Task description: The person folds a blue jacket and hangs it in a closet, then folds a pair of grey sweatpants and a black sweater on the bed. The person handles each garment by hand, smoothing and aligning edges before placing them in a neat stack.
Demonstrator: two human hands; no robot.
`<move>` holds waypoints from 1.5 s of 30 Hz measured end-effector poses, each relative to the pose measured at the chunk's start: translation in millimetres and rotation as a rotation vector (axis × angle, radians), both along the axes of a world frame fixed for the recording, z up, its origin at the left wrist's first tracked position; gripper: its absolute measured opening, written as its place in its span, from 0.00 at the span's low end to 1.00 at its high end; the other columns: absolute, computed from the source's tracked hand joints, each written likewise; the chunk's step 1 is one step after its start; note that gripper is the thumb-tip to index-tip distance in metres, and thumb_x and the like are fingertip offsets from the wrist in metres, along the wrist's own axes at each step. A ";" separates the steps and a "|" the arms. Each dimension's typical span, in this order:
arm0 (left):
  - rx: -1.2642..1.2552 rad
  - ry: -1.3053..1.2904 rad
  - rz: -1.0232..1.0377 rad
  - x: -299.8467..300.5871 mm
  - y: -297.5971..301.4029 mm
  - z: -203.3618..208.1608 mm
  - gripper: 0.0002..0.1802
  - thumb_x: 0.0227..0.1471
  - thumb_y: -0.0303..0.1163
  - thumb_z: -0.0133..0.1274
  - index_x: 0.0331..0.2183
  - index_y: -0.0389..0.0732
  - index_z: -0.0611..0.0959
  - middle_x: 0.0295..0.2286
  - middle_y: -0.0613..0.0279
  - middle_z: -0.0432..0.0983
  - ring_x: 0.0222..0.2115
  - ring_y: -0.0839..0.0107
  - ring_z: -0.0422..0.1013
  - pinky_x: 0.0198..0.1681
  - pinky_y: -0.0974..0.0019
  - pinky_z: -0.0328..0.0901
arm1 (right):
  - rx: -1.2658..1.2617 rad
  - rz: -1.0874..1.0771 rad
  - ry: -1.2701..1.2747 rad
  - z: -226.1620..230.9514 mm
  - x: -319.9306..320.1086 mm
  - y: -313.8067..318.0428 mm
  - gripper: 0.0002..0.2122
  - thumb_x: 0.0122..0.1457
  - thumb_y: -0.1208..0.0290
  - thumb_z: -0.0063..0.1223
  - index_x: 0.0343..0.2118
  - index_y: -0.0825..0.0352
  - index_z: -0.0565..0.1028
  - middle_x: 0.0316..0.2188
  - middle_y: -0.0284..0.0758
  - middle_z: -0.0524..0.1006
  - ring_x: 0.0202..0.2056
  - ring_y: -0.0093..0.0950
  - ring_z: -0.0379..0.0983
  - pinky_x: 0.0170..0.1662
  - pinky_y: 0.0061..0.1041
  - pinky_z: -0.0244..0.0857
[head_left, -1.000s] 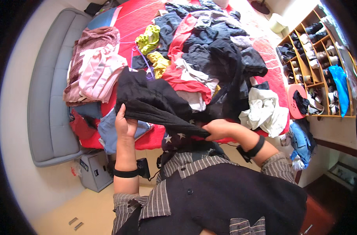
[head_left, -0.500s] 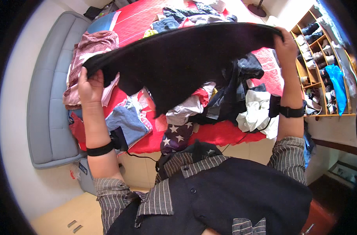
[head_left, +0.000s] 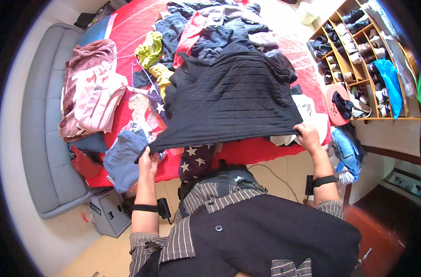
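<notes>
The black top [head_left: 233, 97] has come down from mid-air and now lies flat on the clothes pile at the bed's [head_left: 247, 152] near edge, left hand [head_left: 148, 161] and right hand [head_left: 307, 135] each pinching a hem corner.

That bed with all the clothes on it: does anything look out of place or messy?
Yes. The red bed is heaped with loose, unfolded clothes, and only the black ribbed top lies spread flat, with the left hand and right hand gripping its near corners. A blue garment hangs over the bed's near edge.
</notes>
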State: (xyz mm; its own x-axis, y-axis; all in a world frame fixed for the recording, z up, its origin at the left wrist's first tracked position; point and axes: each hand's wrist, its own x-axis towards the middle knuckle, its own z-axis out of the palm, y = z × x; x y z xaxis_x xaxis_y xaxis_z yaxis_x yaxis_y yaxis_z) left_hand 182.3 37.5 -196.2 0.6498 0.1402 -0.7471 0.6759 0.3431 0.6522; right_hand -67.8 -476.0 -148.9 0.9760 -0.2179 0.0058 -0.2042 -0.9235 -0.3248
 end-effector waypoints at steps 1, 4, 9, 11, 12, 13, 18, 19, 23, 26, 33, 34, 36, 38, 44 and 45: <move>0.042 0.083 -0.036 -12.4 6.4 -8.0 0.10 0.50 0.37 0.47 0.34 0.42 0.74 0.26 0.64 0.72 0.24 0.75 0.68 0.24 0.73 0.64 | -0.018 -0.053 0.057 -7.4 -9.8 5.8 0.11 0.34 0.80 0.54 0.26 0.64 0.71 0.23 0.37 0.70 0.30 0.38 0.67 0.33 0.34 0.61; 0.029 0.107 -0.052 -32.3 15.4 -17.4 0.10 0.50 0.37 0.47 0.34 0.43 0.74 0.25 0.63 0.73 0.25 0.73 0.69 0.27 0.72 0.64 | 0.035 -0.079 -0.007 -18.4 -24.0 14.5 0.11 0.33 0.81 0.53 0.25 0.64 0.70 0.23 0.36 0.68 0.31 0.37 0.66 0.34 0.33 0.60; 0.075 0.022 -0.078 -36.2 19.7 -10.3 0.08 0.50 0.32 0.45 0.34 0.42 0.73 0.28 0.62 0.74 0.28 0.72 0.70 0.29 0.72 0.64 | 0.026 -0.164 0.006 -23.6 -23.2 14.3 0.12 0.32 0.80 0.53 0.24 0.64 0.69 0.27 0.36 0.68 0.34 0.37 0.64 0.38 0.33 0.58; 0.040 -0.018 -0.033 -35.7 20.9 -8.8 0.10 0.47 0.27 0.44 0.35 0.40 0.73 0.31 0.60 0.73 0.31 0.69 0.70 0.33 0.68 0.65 | 0.003 -0.259 0.029 -28.0 -23.6 12.6 0.13 0.32 0.78 0.56 0.24 0.63 0.68 0.31 0.36 0.67 0.36 0.37 0.64 0.41 0.33 0.58; 0.034 -0.021 -0.001 -35.8 21.0 -8.5 0.11 0.45 0.25 0.44 0.35 0.38 0.72 0.32 0.59 0.73 0.32 0.68 0.70 0.35 0.67 0.66 | 0.006 -0.266 -0.012 -31.5 -24.1 12.3 0.13 0.32 0.78 0.55 0.25 0.64 0.67 0.36 0.39 0.66 0.38 0.40 0.63 0.43 0.33 0.58; -0.069 -0.066 0.025 -35.8 21.1 -7.3 0.11 0.43 0.23 0.43 0.34 0.38 0.72 0.32 0.59 0.72 0.33 0.66 0.69 0.36 0.65 0.65 | 0.064 -0.251 -0.033 -34.7 -25.7 11.4 0.13 0.32 0.79 0.55 0.26 0.65 0.67 0.37 0.40 0.66 0.38 0.40 0.63 0.43 0.33 0.58; -0.305 -0.202 0.210 -28.5 11.2 18.2 0.18 0.31 0.19 0.40 0.32 0.34 0.72 0.34 0.57 0.71 0.37 0.61 0.66 0.44 0.58 0.62 | 0.328 -0.328 0.027 -50.8 -38.0 7.2 0.11 0.35 0.80 0.51 0.24 0.66 0.64 0.29 0.41 0.66 0.34 0.41 0.64 0.38 0.31 0.59; -0.332 -0.231 0.234 -25.7 8.1 28.4 0.19 0.30 0.19 0.40 0.32 0.34 0.72 0.34 0.57 0.71 0.37 0.61 0.66 0.45 0.58 0.62 | 0.364 -0.341 0.023 -53.7 -42.5 7.4 0.10 0.35 0.80 0.51 0.23 0.66 0.63 0.27 0.41 0.66 0.33 0.40 0.65 0.36 0.30 0.59; -0.550 -0.493 0.043 -14.8 0.8 73.4 0.27 0.29 0.22 0.40 0.39 0.36 0.72 0.41 0.56 0.69 0.44 0.59 0.64 0.52 0.54 0.55 | 0.117 -0.289 0.106 -65.0 -72.8 17.9 0.10 0.35 0.79 0.53 0.22 0.65 0.65 0.27 0.39 0.65 0.33 0.41 0.63 0.36 0.33 0.59; -0.626 -0.448 -0.107 -16.3 -0.5 89.4 0.24 0.34 0.25 0.41 0.40 0.37 0.72 0.41 0.56 0.69 0.45 0.59 0.64 0.51 0.53 0.55 | 0.089 -0.215 0.420 -77.1 -102.9 39.7 0.06 0.36 0.76 0.51 0.21 0.62 0.68 0.27 0.39 0.67 0.35 0.39 0.64 0.38 0.36 0.61; -0.590 -0.209 -0.087 -33.0 1.7 71.1 0.19 0.49 0.40 0.36 0.36 0.38 0.74 0.37 0.59 0.72 0.39 0.61 0.68 0.47 0.55 0.60 | 0.270 -0.371 0.685 -102.1 -130.0 70.4 0.10 0.36 0.70 0.52 0.26 0.64 0.73 0.31 0.42 0.71 0.40 0.40 0.66 0.43 0.34 0.62; -0.587 -0.190 -0.078 -36.1 3.4 70.3 0.19 0.49 0.41 0.36 0.36 0.38 0.74 0.36 0.59 0.73 0.39 0.61 0.68 0.47 0.56 0.60 | 0.291 -0.387 0.704 -103.4 -128.0 70.9 0.10 0.36 0.70 0.53 0.26 0.64 0.73 0.32 0.42 0.71 0.40 0.40 0.66 0.44 0.34 0.61; -0.605 -0.206 -0.104 -40.5 7.2 70.8 0.20 0.49 0.42 0.40 0.37 0.38 0.75 0.36 0.59 0.73 0.39 0.62 0.69 0.47 0.56 0.60 | 0.293 -0.395 0.722 -103.5 -123.0 71.0 0.11 0.36 0.68 0.54 0.27 0.65 0.73 0.32 0.43 0.72 0.39 0.39 0.67 0.44 0.32 0.62; -0.533 -0.077 -0.062 -44.2 11.0 71.9 0.19 0.49 0.40 0.43 0.38 0.37 0.75 0.36 0.58 0.73 0.38 0.63 0.69 0.47 0.58 0.60 | 0.369 -0.433 0.725 -101.5 -117.4 70.8 0.12 0.37 0.67 0.54 0.26 0.65 0.73 0.32 0.43 0.72 0.39 0.39 0.68 0.43 0.32 0.62; -0.255 -0.072 -0.359 -52.0 26.4 72.0 0.15 0.48 0.30 0.47 0.40 0.36 0.73 0.35 0.56 0.73 0.36 0.67 0.70 0.44 0.65 0.63 | 0.515 -0.425 0.798 -100.1 -102.0 69.2 0.16 0.35 0.59 0.58 0.25 0.66 0.73 0.30 0.43 0.74 0.36 0.37 0.70 0.40 0.30 0.63; -0.235 -0.084 -0.385 -53.4 29.5 73.7 0.14 0.49 0.29 0.47 0.39 0.36 0.73 0.35 0.56 0.73 0.36 0.68 0.70 0.43 0.67 0.64 | 0.529 -0.429 0.835 -101.6 -100.0 68.5 0.17 0.35 0.58 0.58 0.25 0.66 0.74 0.29 0.43 0.74 0.35 0.36 0.71 0.40 0.30 0.63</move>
